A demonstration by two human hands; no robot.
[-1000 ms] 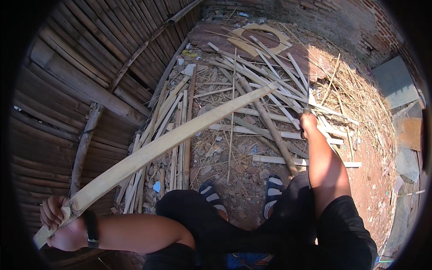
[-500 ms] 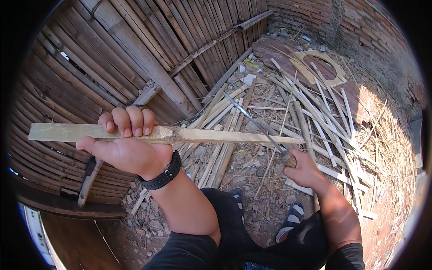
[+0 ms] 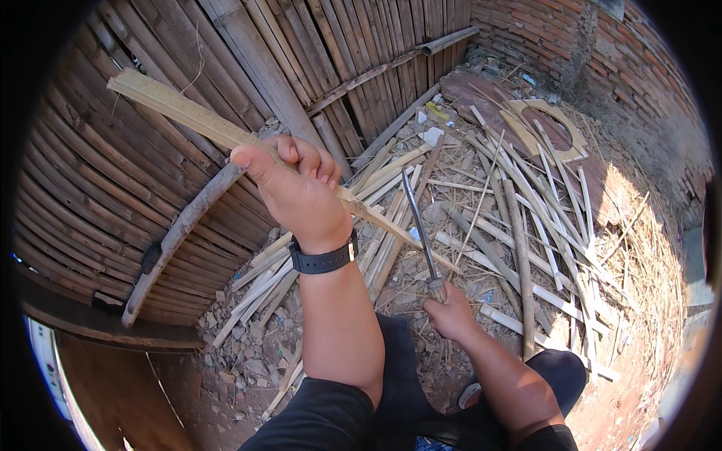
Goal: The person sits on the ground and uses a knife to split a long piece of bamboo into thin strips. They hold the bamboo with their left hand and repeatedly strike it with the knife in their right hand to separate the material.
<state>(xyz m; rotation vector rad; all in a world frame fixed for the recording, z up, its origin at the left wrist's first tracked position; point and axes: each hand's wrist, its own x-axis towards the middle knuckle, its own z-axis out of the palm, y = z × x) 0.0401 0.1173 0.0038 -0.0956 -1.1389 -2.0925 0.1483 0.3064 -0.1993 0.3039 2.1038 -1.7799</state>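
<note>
My left hand (image 3: 301, 184), with a black watch on the wrist, is closed round the middle of a long pale bamboo strip (image 3: 180, 111). The strip slants from the upper left down to the lower right, and its narrow end reaches near the knife. In my right hand (image 3: 451, 312) is the handle of a long, thin-bladed knife (image 3: 418, 218), whose blade points up and slightly left. Blade and strip cross in the picture; whether they touch I cannot tell. My right fingers cover most of the handle.
A bamboo-slat wall (image 3: 90, 195) with a curved pole (image 3: 184, 229) stands close on the left. Split strips and poles (image 3: 519, 248) lie over rubble ahead and to the right. A board with a round cutout (image 3: 575, 143) lies before the brick wall (image 3: 526, 49).
The bamboo strip has tilted from nearly level, its left end rising and its right end dropping. My left hand has turned and shifted right; my right hand with the knife has moved left and down.
</note>
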